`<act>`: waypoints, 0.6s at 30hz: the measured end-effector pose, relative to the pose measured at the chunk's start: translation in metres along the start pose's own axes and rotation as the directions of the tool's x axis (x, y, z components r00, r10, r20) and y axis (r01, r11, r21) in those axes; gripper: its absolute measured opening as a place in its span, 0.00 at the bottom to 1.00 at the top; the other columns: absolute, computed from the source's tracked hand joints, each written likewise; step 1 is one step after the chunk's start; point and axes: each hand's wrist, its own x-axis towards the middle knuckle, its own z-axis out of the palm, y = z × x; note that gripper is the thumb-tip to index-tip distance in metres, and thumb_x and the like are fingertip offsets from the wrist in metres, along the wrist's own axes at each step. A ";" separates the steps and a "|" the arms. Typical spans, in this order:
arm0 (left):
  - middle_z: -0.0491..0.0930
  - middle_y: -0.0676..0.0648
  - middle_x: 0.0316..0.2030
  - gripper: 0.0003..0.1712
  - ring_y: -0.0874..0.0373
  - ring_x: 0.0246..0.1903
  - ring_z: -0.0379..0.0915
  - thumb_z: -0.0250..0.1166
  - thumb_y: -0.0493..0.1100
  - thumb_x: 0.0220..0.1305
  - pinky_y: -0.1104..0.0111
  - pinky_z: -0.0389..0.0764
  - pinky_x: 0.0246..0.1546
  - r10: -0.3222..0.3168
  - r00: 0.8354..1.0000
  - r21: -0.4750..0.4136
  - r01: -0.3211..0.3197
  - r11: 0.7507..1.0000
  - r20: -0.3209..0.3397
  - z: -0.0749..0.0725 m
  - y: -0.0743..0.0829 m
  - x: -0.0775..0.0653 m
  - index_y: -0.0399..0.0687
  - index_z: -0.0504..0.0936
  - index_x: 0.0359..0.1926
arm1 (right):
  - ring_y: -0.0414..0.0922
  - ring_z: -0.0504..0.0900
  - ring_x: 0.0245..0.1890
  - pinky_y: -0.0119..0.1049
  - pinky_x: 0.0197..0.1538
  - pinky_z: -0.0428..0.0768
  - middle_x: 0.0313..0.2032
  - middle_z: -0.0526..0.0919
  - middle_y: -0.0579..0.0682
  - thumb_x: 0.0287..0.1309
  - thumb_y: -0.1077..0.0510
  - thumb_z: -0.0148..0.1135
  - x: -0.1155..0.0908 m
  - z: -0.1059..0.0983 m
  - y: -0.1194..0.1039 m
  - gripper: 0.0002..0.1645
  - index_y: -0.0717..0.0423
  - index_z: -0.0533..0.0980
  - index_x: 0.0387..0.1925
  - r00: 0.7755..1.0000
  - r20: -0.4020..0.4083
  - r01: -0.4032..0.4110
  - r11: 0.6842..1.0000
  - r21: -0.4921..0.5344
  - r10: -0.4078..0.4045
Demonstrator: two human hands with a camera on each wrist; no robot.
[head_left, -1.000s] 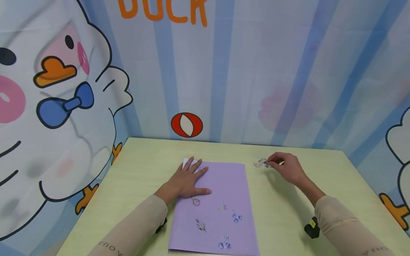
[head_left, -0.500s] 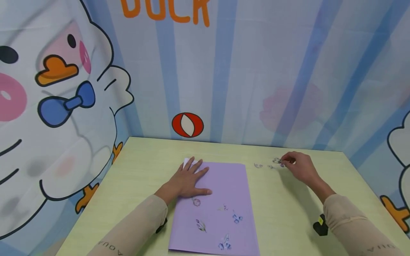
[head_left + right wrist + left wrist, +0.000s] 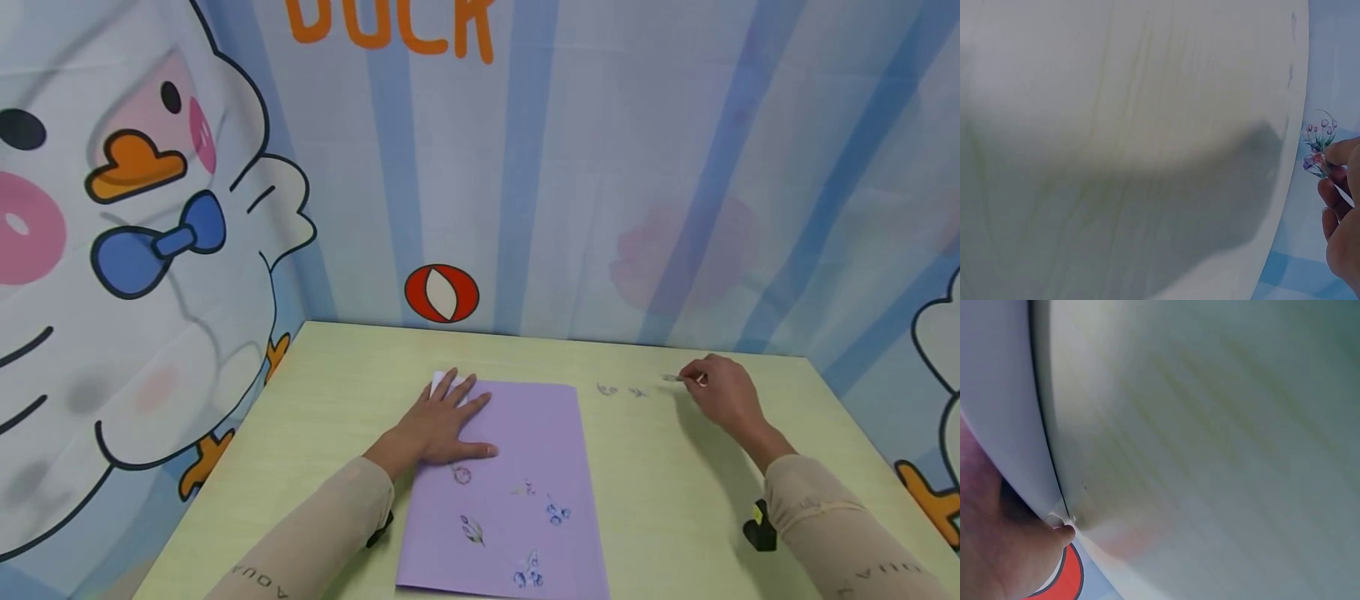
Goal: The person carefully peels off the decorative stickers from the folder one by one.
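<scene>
My left hand lies spread on the upper left of a purple sheet or booklet, with a bit of white showing at its top left corner. Several flower stickers dot the purple surface, among them a blue-flowered one and a budded stem. Over the table's far right part, my right hand pinches a flower sticker between thumb and fingertips; the right wrist view shows its purple and pink blooms. Left of that hand, two small flower stickers lie on the table.
The pale yellow table runs back to a fabric backdrop with blue stripes and cartoon ducks. A black wrist device with a yellow mark sits beneath the right forearm.
My right hand has moved right with the pinched flower sticker, now turned nearly edge-on in the head view. Two stickers on the table have come clear of it. My left hand stays put.
</scene>
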 end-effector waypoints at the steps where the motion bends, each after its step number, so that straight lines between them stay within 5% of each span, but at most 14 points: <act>1: 0.43 0.46 0.79 0.56 0.41 0.77 0.29 0.44 0.85 0.55 0.40 0.44 0.71 0.001 1.000 0.005 -0.001 1.000 0.000 0.000 0.000 0.000 0.64 0.52 0.78 | 0.55 0.80 0.33 0.52 0.35 0.77 0.34 0.83 0.58 0.60 0.65 0.64 -0.001 0.000 0.001 0.07 0.62 0.85 0.38 1.000 0.004 -0.001 1.000 -0.002 0.001; 18: 0.43 0.47 0.79 0.57 0.41 0.77 0.29 0.44 0.86 0.55 0.41 0.44 0.71 -0.005 1.000 0.004 0.005 1.000 0.002 0.001 0.000 0.000 0.64 0.52 0.78 | 0.52 0.80 0.32 0.49 0.36 0.79 0.32 0.81 0.54 0.62 0.64 0.64 -0.017 0.011 0.008 0.07 0.63 0.85 0.39 0.992 0.128 -0.014 1.000 0.025 0.011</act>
